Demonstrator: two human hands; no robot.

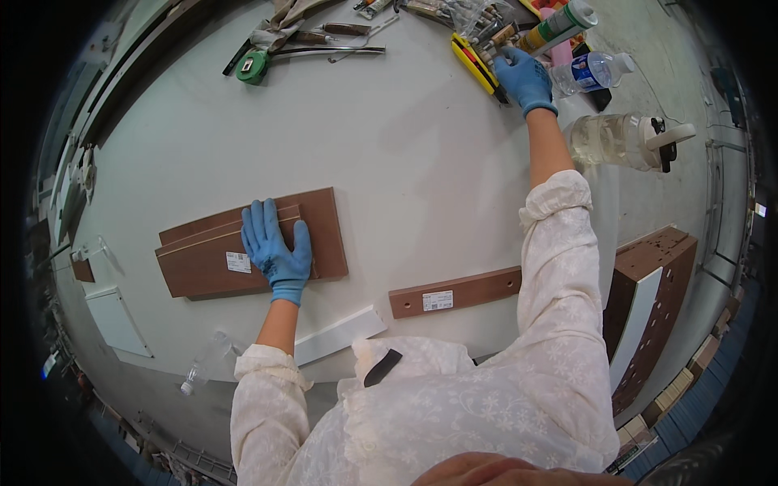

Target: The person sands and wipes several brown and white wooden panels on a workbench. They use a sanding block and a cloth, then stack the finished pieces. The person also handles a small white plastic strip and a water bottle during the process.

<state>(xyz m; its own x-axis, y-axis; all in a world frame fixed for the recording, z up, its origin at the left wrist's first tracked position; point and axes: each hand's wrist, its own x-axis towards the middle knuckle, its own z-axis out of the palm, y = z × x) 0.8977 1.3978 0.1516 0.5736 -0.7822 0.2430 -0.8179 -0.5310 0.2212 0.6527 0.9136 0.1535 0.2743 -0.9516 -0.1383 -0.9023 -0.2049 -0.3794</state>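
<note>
My left hand (276, 249), in a blue glove, lies flat with fingers stretched out on a brown panel (198, 263) with a white label. Beneath it is a larger brown panel (327, 227), its right end showing. At the far right my gloved right hand (525, 81) reaches into a cluster of small tubes (496, 36). Its fingers are bent together among them; what they hold is hidden. Just left of this hand lies a yellow utility knife (476, 66). A green and white cartridge (557, 27) leans beyond the hand, and a labelled water bottle (594, 71) lies on its right.
A green tape measure (252, 67) and wooden-handled tools (346, 29) lie at the far side. Near me are a brown strip with holes (454, 292) and a white strip (340, 334). A clear jug (612, 140) and stacked brown boards (660, 283) stand right. An empty bottle (209, 362) lies front left.
</note>
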